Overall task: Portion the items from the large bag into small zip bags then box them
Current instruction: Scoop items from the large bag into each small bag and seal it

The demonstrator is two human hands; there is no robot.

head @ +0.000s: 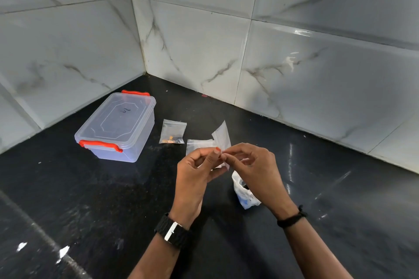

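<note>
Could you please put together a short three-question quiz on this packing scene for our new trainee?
1. True or false: the box has its lid on.
2. What do the left hand and right hand pinch between them?
A. an empty zip bag
B. the filled zip bag
C. the large bag
3. Fill in: the filled zip bag lies on the counter, to the ____ of the box in the picture.

Key
1. True; both red clips sit at its ends.
2. A
3. right
</note>
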